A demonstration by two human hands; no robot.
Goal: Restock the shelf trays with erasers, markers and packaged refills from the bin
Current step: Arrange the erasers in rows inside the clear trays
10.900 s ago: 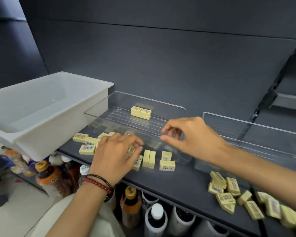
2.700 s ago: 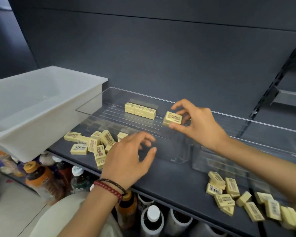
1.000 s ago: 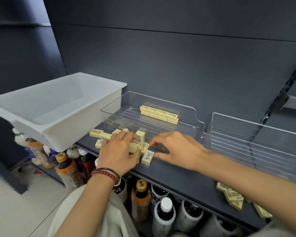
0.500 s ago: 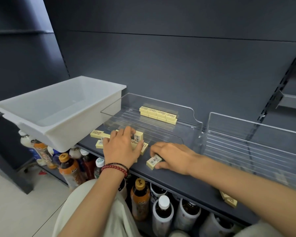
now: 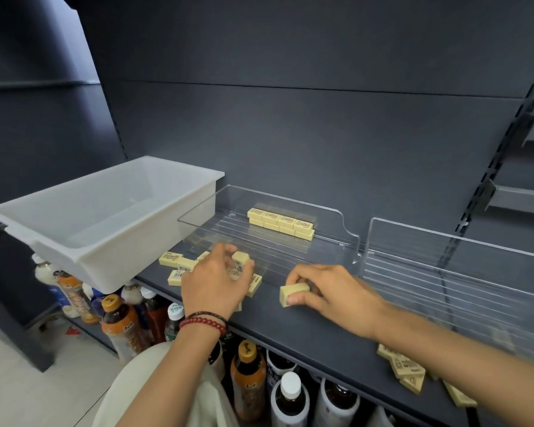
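Gripped in the right hand (image 5: 327,291) is an eraser (image 5: 293,293), another in the left hand (image 5: 216,282); placement beside the row (image 5: 281,223) at 12 o'clock is judged next.

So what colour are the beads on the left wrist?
Dark red beads, beside a thin black band, clearest in the head view.

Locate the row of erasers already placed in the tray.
Head view, centre: the eraser row sits against the back wall of the left clear tray, right of the white bin.
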